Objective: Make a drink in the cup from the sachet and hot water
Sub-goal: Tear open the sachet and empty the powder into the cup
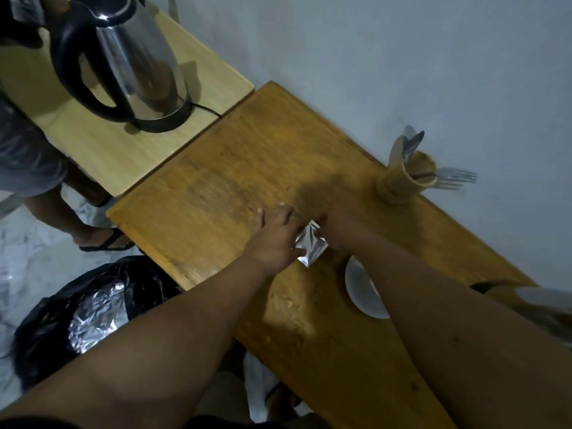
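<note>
- Both hands clamped on the silver sachet (pixel 311 246): left hand (pixel 274 239) pinching its lower left edge, right hand (pixel 332 226) gripping the top corner, sachet held just above the darker wooden table (pixel 247 168).
- Looks like the tearing step, judged from the two-handed pinch; seal apparently not yet open.
- Risk of a sudden rip scattering powder over the table rather than into the cup (pixel 363 292), which sits nearer the body, partly hidden under the right forearm.
- Risk of that forearm nudging the cup during the pull.
- Kettle (pixel 130 63) well apart on the lighter table (pixel 117 150); hot-water carry across the gap, with a second person (pixel 28 156) standing close by, invites a scald.
- Holder of spoons and forks (pixel 408 178) near the far edge, easily tipped when reaching for a stirrer.
</note>
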